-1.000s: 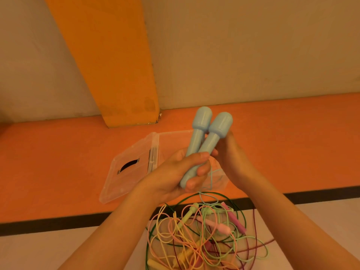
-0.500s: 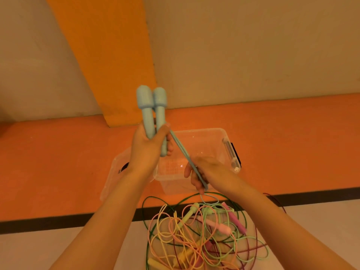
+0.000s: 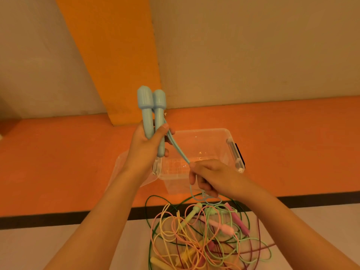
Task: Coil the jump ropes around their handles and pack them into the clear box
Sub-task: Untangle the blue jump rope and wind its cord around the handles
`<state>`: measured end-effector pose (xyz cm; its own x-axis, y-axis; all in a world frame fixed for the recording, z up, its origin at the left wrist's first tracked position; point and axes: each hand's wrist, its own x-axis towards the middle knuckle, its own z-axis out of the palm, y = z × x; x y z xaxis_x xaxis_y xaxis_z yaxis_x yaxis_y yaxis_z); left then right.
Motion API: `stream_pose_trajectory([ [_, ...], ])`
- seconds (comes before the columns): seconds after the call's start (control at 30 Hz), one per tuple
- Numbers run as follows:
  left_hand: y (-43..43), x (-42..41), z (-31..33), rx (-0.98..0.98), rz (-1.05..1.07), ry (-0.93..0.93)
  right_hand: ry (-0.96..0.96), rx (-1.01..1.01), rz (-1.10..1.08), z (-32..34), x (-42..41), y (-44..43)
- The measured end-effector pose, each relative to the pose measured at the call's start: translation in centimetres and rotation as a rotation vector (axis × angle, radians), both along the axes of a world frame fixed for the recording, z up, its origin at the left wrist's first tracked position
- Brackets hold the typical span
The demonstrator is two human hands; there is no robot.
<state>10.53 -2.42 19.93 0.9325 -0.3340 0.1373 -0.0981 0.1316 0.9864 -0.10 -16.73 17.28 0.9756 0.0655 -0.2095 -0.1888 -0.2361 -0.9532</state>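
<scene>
Gripping two pale blue handles [image 3: 151, 106] side by side in the left hand [image 3: 145, 152], thumb and fingers curled round the slim shafts, bulbous caps pointing up to twelve o'clock. Held in the air at about ten o'clock from the clear box [image 3: 230, 140], above its left end. Pinching the matching blue rope [image 3: 178, 151] in the right hand [image 3: 213, 178], fingers curled about it, in front of the box's six o'clock wall. Pulled taut from the lower ends of the handles down toward four o'clock into that fist. Below the fist, trailing slack in a thin loop toward six o'clock.

Standing open on the orange floor band [image 3: 58, 162], with a clip latch [image 3: 233, 151] on the three o'clock side. Through the clear walls, showing a gridded base and the orange beneath. Lying flat at nine o'clock of the box, the clear lid [image 3: 119, 164], mostly hidden behind the left forearm.

At six o'clock of the box, past a black stripe [image 3: 39, 219], on a pale surface [image 3: 39, 250], heaped in a loose tangle [image 3: 175, 236]: thin uncoiled cords in yellow, pink, green, mint and dark red. Among them a pink handle [image 3: 220, 226], a yellow-green handle [image 3: 191, 213], a magenta handle [image 3: 238, 220], and a yellow handle [image 3: 158, 262] at the heap's seven o'clock edge.

At twelve o'clock, behind everything, a beige wall [image 3: 253, 55] and an orange pillar [image 3: 109, 55].
</scene>
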Motion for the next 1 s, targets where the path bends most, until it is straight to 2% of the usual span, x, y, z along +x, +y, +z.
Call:
stream_pose_trajectory([
  [0.1, 0.4, 0.6, -0.2, -0.012, 0.021, 0.032, -0.022, -0.133, -0.025, -0.2, 0.1, -0.8],
  [0.2, 1.0, 1.1, -0.7, 0.097, -0.021, 0.012, -0.179, -0.443, -0.094, -0.4, 0.2, -2.2],
  [0.23, 1.1, 1.1, -1.0, 0.124, -0.045, 0.028, -0.23, -0.482, -0.14, -0.3, 0.2, -2.7],
  [0.33, 1.1, 0.8, -1.7, 0.207, -0.181, 0.07, -0.383, -0.422, -0.253, 1.1, 0.1, -4.0],
  [0.47, 0.4, -0.7, -2.3, 0.362, -0.467, 0.074, -0.564, -0.394, -0.301, 2.5, 0.1, -4.2],
  [0.6, -0.3, -1.9, -2.1, 0.289, -0.692, 0.145, -0.611, -0.351, -0.312, 2.8, 0.3, -4.2],
  [0.77, -0.9, -2.7, -2.1, 0.238, -0.79, 0.24, -0.613, -0.357, -0.3, 3.0, 0.0, -4.6],
  [1.0, -1.0, -3.5, -1.7, 0.379, -0.884, 0.199, -0.624, -0.38, -0.295, 2.7, -0.1, -4.8],
])
